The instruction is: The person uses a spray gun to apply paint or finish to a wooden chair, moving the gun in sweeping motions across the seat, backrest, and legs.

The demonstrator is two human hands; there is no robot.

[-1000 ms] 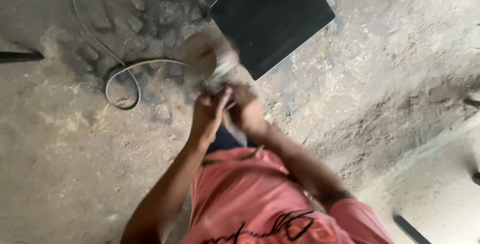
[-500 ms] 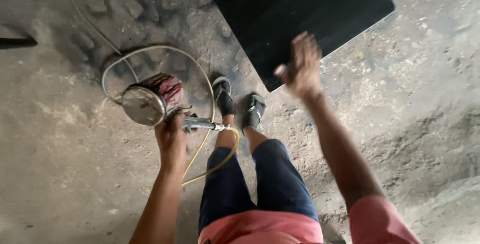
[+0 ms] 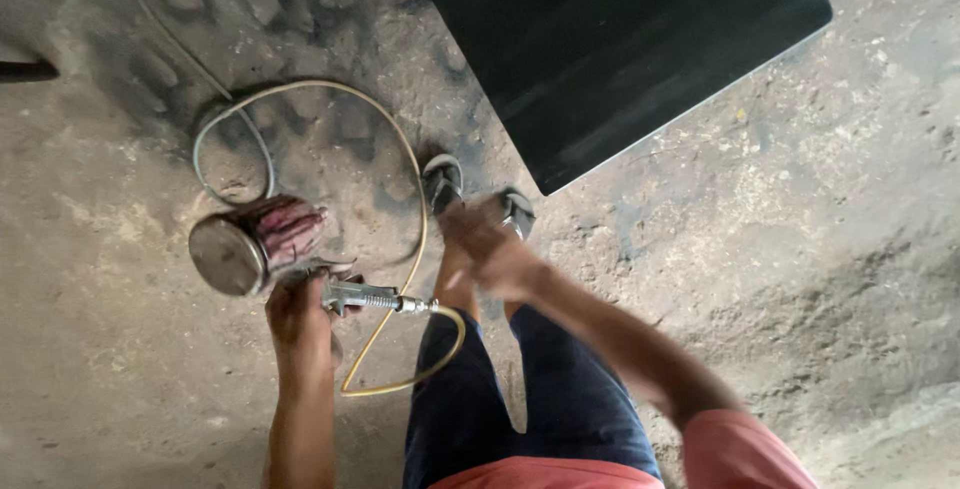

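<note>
The dusty concrete floor [image 3: 820,279] fills the view, stained dark in patches. On it, at the top right, lies a large flat black panel [image 3: 620,49], its near corner pointing toward the person's feet. The person stands in dark blue trousers [image 3: 520,419] and a pink shirt, wearing 2 sandals [image 3: 443,181] just short of the panel's corner.

A thin yellowish hose [image 3: 400,149] loops across the floor to the left of the feet, curving round and running into the tail of a spray gun [image 3: 300,269]. The gun has a round metal cup [image 3: 228,254] with red-smeared sides, tilted so its lid faces the camera, and a ribbed metal fitting [image 3: 375,299] where the hose joins.

The left hand [image 3: 298,311] holds the spray gun by its handle, fingers wrapped tight around it, low over the floor at the left. The right hand [image 3: 490,249] hangs over the feet, blurred; its fingers look loosely curled and hold nothing that can be seen.
</note>
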